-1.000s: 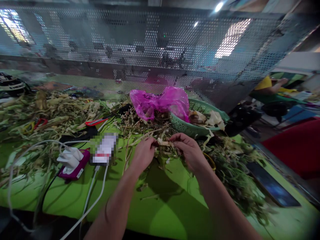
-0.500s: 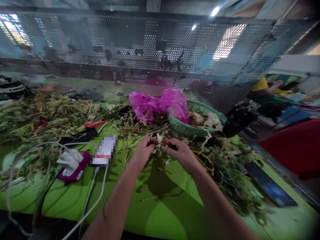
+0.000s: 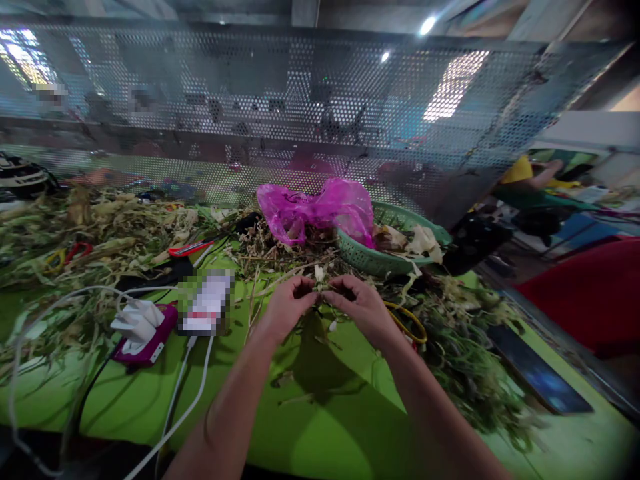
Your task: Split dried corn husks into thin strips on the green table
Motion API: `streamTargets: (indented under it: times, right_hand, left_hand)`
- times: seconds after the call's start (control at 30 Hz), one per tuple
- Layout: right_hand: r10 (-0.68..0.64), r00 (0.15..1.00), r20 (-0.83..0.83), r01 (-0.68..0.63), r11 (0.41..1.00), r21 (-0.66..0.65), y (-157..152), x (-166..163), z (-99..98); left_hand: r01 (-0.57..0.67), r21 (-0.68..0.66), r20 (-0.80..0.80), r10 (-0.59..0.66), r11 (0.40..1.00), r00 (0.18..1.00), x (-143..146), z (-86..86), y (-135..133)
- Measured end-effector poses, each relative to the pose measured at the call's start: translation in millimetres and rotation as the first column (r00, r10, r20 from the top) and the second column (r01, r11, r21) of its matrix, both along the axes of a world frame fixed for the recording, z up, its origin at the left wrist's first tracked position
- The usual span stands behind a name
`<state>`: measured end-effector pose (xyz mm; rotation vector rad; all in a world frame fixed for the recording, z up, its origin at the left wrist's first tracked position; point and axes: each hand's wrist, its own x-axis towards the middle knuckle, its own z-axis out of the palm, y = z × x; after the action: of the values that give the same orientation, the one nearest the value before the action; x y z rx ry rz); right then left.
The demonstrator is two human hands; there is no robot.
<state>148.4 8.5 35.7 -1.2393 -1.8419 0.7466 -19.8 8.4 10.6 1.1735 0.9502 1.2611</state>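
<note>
My left hand (image 3: 287,307) and my right hand (image 3: 363,307) meet above the green table (image 3: 320,427), fingers pinched together on a small pale plant stem (image 3: 320,280) held between them. Dried stalks and leaves (image 3: 280,257) lie heaped just beyond my fingers. A green plastic basket (image 3: 385,257) with husks stands behind my right hand, and a pink plastic bag (image 3: 320,207) lies against its left side.
A phone (image 3: 207,310), a white charger on a magenta power bank (image 3: 145,330) and white cables lie at the left. Red-handled scissors (image 3: 193,248) rest among plant litter. A dark tablet (image 3: 540,377) lies at the right. A perforated metal screen (image 3: 300,113) closes the back.
My right hand has moved left toward my left hand, and both now pinch the stem closer together, slightly nearer to me.
</note>
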Motion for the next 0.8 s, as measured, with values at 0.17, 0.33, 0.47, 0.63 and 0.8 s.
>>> streamTargets:
  times: [0.17,0.33,0.47,0.63,0.8]
  right_hand:
    - [0.032,0.999,-0.037,-0.032,0.999,-0.003,0.6,-1.9,-0.4]
    - [0.066,0.996,-0.061,-0.064,0.998,0.024,1.1,1.3,0.7]
    - [0.030,0.994,-0.109,-0.031,1.000,-0.005,0.7,-0.2,1.1]
    - [-0.018,0.960,-0.281,-0.039,0.979,-0.198,1.6,-7.1,-2.0]
    - [0.029,0.918,-0.395,-0.136,0.960,-0.246,3.6,-9.5,-9.7]
  left_hand:
    - [0.038,-0.090,0.133,-0.026,0.995,0.991,0.1,3.2,-1.9]
    - [0.188,-0.248,0.371,-0.086,0.950,0.925,1.4,5.7,-5.6]
    - [0.189,-0.268,0.419,-0.063,0.945,0.906,4.6,3.6,-5.5]
    - [-0.037,-0.103,0.259,0.063,0.994,0.964,7.3,-0.9,-1.7]
    - [-0.052,-0.058,0.165,0.061,0.997,0.984,7.2,-4.8,-0.6]
